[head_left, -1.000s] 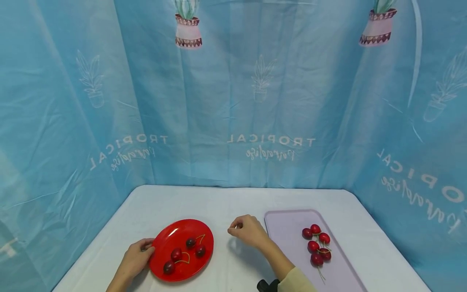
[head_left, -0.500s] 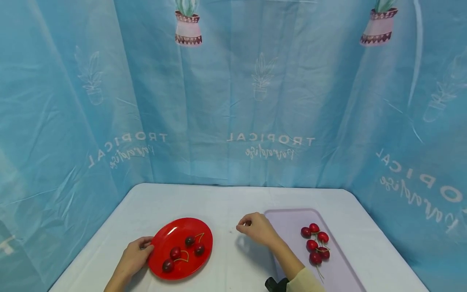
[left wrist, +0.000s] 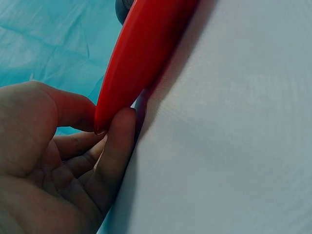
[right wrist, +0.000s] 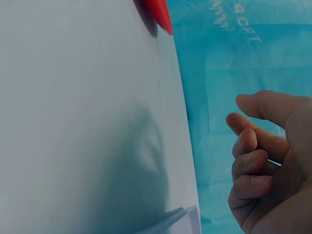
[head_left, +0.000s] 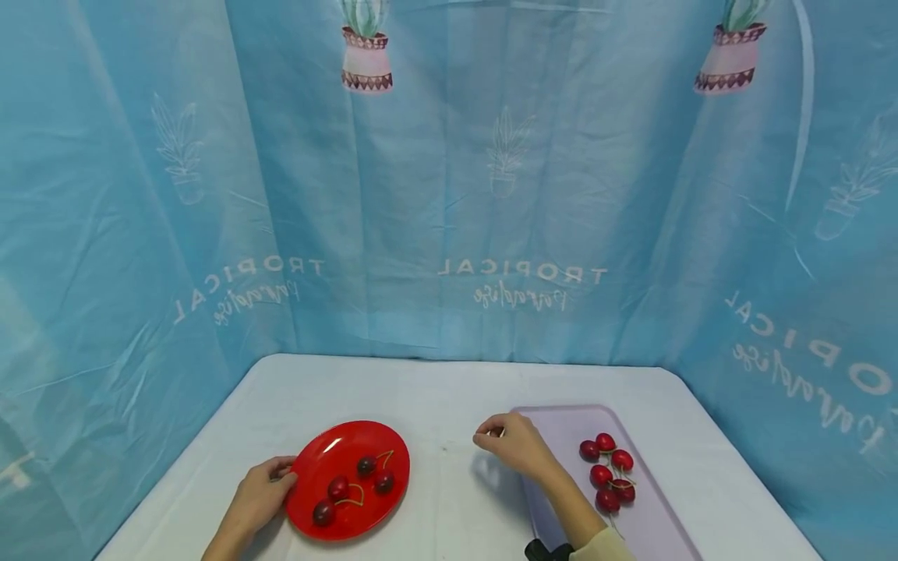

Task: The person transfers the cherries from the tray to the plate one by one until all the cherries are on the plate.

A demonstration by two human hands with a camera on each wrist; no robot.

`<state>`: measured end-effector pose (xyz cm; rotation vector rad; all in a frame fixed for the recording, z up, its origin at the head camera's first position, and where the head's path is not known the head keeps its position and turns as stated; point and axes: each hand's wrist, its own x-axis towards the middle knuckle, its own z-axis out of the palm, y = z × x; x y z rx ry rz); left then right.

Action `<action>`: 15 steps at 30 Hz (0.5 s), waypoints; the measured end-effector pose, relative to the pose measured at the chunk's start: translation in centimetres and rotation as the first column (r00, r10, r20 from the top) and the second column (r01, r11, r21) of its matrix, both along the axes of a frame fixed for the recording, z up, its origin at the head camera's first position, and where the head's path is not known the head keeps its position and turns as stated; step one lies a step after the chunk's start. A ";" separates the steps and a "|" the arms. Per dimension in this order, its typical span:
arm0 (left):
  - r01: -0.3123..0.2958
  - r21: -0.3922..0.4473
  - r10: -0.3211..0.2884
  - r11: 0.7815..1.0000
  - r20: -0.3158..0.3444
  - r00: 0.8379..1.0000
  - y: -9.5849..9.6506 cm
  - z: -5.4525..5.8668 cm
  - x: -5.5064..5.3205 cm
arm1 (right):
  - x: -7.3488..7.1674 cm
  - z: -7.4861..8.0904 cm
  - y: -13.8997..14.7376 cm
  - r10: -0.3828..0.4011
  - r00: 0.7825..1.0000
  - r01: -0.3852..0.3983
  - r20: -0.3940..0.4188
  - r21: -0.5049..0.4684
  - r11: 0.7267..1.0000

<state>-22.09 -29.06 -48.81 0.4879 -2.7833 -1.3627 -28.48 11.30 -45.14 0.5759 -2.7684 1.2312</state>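
Note:
A red plate (head_left: 330, 458) on the left of the table bears several dark red cherries (head_left: 339, 488), some joined in pairs by their stems. My left hand (head_left: 258, 492) grips its left rim. In the left wrist view, the thumb lies over the edge of the plate (left wrist: 131, 58) and fingers reach under it. Between plate and tray my right hand (head_left: 517, 446) hovers over the table, its shadow below. The right wrist view shows nothing in this hand (right wrist: 273, 161): thumb and index finger are apart, the other fingers loosely bent.
A pale purple tray (head_left: 554, 428) lies on the right with several red cherries (head_left: 601, 475) grouped on it, stems attached. A white cloth covers the table (head_left: 435, 389). Blue printed curtains (head_left: 449, 218) hang behind and on both sides.
My right hand has moved right, away from the plate and toward the tray. My left hand has stayed at the plate's rim, and the cherries lie as before.

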 end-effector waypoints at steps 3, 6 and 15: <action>0.006 0.001 -0.006 1.000 -0.003 1.000 0.0 0.1 -0.1 | -0.2 -0.1 0.4 -0.009 1.000 0.009 -0.004 0.001 1.000; 0.009 0.000 -0.009 1.000 -0.001 1.000 0.1 0.1 -0.1 | -0.3 -0.3 0.7 -0.019 1.000 0.019 -0.005 0.005 1.000; 0.005 -0.011 -0.005 1.000 -0.005 1.000 -0.1 0.1 -0.1 | -0.2 -0.1 1.8 0.000 1.000 0.000 0.027 -0.015 1.000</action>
